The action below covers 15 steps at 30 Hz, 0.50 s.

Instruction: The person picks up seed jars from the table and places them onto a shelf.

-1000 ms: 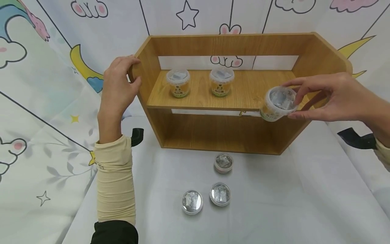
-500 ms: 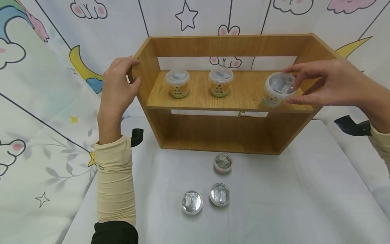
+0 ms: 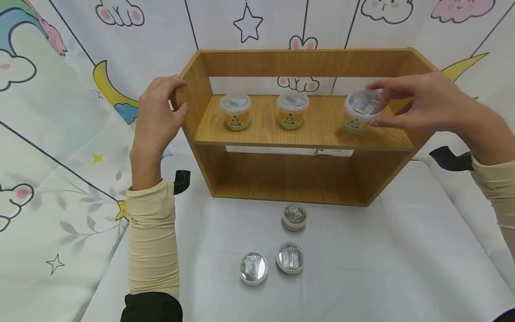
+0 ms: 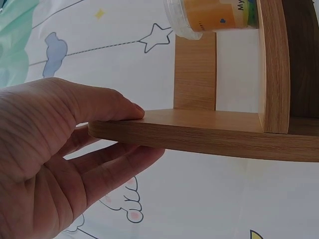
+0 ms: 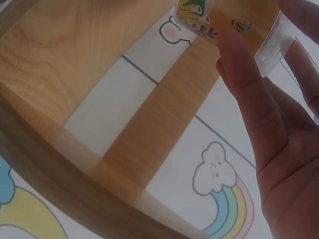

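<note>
My left hand (image 3: 158, 118) grips the left side panel of a wooden shelf (image 3: 301, 138), thumb on the inner face and fingers outside, as the left wrist view shows. At the right end of the upper board, my right hand (image 3: 426, 100) pinches a small clear plastic tub (image 3: 356, 117) near its lid. The tub has a printed label and orange contents; in the head view it appears upright, at the board. Two similar tubs, one at the left (image 3: 236, 114) and one in the middle (image 3: 292, 112), stand upright on that same board.
In front of the shelf, on the white cloth (image 3: 362, 268), lie three small round containers with silvery tops: one near the shelf (image 3: 294, 217), two closer (image 3: 290, 258) (image 3: 253, 268). A patterned cloth backdrop (image 3: 72, 147) hangs behind and to the left.
My right hand has carried the tub up and leftward, from in front of the upper board's edge to over the board. My left hand keeps its grip on the side panel.
</note>
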Tool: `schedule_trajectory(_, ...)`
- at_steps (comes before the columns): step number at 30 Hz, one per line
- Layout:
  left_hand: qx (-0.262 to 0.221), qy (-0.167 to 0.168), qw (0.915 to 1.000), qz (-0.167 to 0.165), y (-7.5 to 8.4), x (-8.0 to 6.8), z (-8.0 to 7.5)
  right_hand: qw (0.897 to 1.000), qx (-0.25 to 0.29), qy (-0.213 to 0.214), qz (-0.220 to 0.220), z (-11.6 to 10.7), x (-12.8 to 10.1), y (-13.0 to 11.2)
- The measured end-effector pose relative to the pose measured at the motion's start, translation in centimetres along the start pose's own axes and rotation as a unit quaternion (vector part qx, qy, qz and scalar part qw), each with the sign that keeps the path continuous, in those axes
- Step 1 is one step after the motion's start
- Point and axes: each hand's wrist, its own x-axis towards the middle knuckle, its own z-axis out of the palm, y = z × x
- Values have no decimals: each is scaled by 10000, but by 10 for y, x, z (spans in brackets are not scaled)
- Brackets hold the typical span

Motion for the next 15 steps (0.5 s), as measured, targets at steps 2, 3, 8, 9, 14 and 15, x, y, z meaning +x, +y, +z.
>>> schedule_trajectory(2, -9, -3, 10000, -1, 0, 0, 0, 9998, -177, -77, 74, 1, 1, 0)
schedule_trajectory(3, -11, 1, 10000, 5, 0, 0, 0, 9996, -249, -122, 104, 2, 2, 1)
schedule_trajectory(8, 8, 17, 10000, 20, 0, 0, 0, 9992, -331, -213, 10, 6, 5, 8)
schedule_trajectory(9, -4, 23, 10000, 31, -1, 0, 0, 9992, -333, -218, 1, 7, 5, 10)
schedule_trajectory(14, -85, 30, 9999, 58, 0, 0, 0, 9988, -339, -355, 68, 9, 7, 14)
schedule_trajectory(15, -101, 34, 9999, 68, 0, 0, 0, 9986, -332, -401, 91, 10, 7, 15)
